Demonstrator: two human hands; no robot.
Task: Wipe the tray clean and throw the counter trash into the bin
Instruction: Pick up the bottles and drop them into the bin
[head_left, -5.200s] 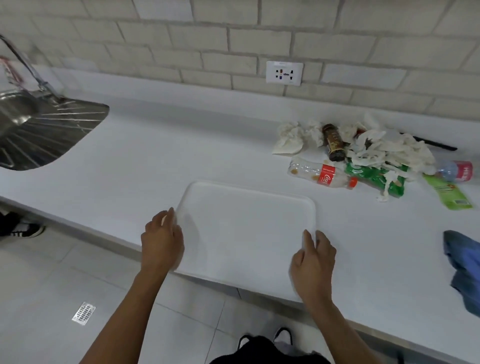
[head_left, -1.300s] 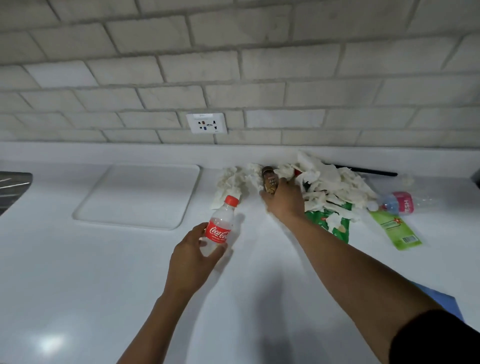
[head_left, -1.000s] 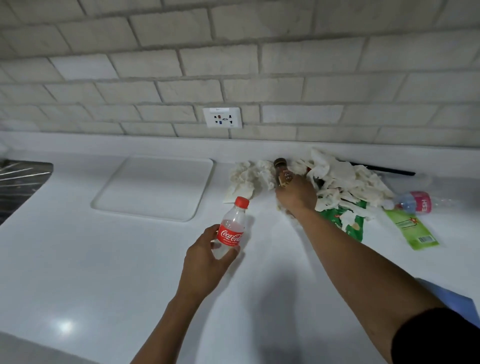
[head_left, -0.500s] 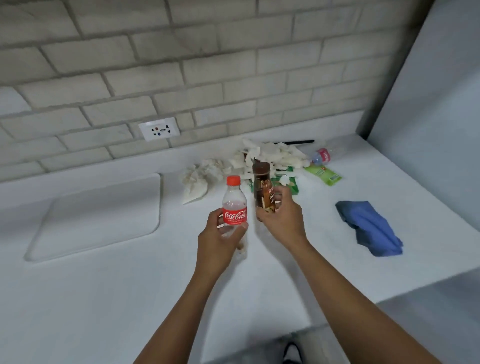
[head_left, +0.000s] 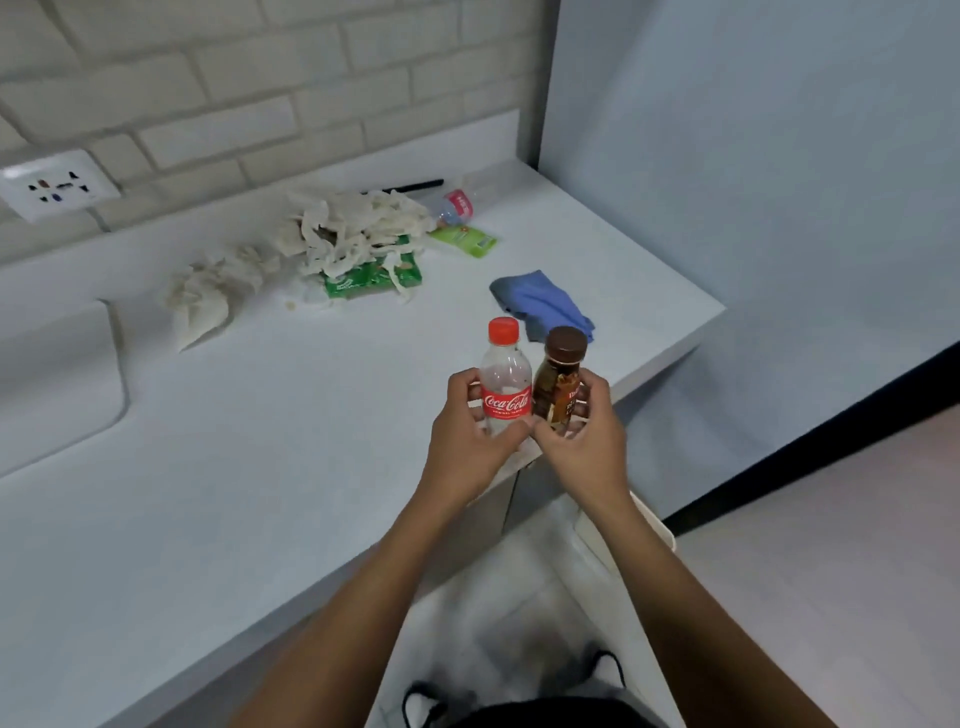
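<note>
My left hand (head_left: 470, 441) grips an empty cola bottle (head_left: 505, 382) with a red cap, held upright. Right beside it my right hand (head_left: 584, 441) holds a small brown drink bottle (head_left: 560, 384) with a brown cap. Both bottles hover over the counter's front right corner. The white tray (head_left: 57, 384) lies at the far left, partly out of view. Crumpled white tissues (head_left: 343, 234), a green wrapper (head_left: 371, 278), a second green wrapper (head_left: 465, 239) and a pink-labelled bottle (head_left: 456, 205) lie near the back wall. A pale bin rim (head_left: 652, 525) shows below my right wrist.
A blue cloth (head_left: 545, 306) lies on the white counter (head_left: 234, 467) just behind the bottles. A black stick (head_left: 410, 186) rests against the brick wall. A blue-grey side wall (head_left: 753, 208) bounds the counter on the right. Floor and my shoes are below.
Both hands carried the bottles back from the trash pile toward the counter's front right corner, and my view turned right and down. Earlier the tray was moved to the back left.
</note>
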